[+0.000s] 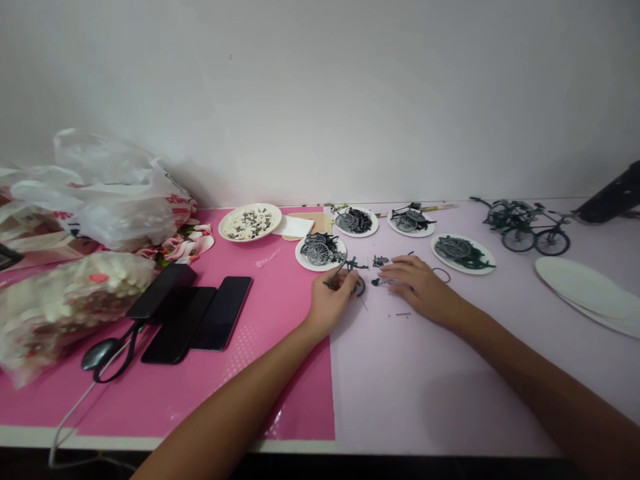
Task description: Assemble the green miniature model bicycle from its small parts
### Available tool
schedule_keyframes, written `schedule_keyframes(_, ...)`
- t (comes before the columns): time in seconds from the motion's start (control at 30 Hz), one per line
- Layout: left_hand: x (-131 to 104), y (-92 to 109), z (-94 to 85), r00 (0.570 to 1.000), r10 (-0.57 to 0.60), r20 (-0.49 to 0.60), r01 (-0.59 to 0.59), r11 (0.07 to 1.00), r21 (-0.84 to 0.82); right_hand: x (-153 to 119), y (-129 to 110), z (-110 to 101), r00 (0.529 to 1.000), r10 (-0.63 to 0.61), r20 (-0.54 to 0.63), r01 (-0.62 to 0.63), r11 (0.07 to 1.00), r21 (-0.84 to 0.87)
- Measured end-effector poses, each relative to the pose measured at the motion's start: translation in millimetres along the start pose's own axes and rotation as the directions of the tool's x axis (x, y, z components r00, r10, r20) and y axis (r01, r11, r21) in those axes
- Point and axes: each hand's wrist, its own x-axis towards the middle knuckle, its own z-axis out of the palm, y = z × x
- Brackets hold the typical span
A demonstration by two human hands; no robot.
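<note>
Your left hand (329, 297) pinched on a dark bicycle piece (359, 287) just right of centre, your right hand (414, 283) at small dark parts (381, 261) beside it, grip impossible to tell, bicycles (536, 231) on the tabletop (450, 393), right of frame

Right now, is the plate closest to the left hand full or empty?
Pretty full: dark pieces and a grey wheel cover most of the plate, with some white rim showing.
</note>
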Motion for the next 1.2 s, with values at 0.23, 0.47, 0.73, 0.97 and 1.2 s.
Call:
schedule_keyframes(0.23,0,0,-1.1,1.000,0.003,-0.008,-0.003,1.000,0.003,2,-13,12,0.994,-0.109,0.000,0.109,0.994,0.013)
schedule_keyframes(0.47,0,-1,-1.4,1.000,0.002,0.008,-0.002,1.000,0.019,3,-6,10,0.991,-0.132,-0.034,0.133,0.991,0.016)
schedule_keyframes(0.73,-1,-8,-1.4,0.999,0.038,-0.020,-0.036,0.996,0.082,3,-9,8,0.986,-0.155,-0.060,0.158,0.987,0.042)
schedule_keyframes(0.97,-1,-19,-0.5,0.996,0.085,0.024,-0.088,0.989,0.116,3,-14,4,0.979,-0.108,-0.171,0.111,0.994,0.009)
schedule_keyframes(1.2,1,-20,-7.1,0.970,0.235,-0.061,-0.206,0.930,0.306,4,-32,-8,0.927,-0.153,-0.342,0.176,0.984,0.036)
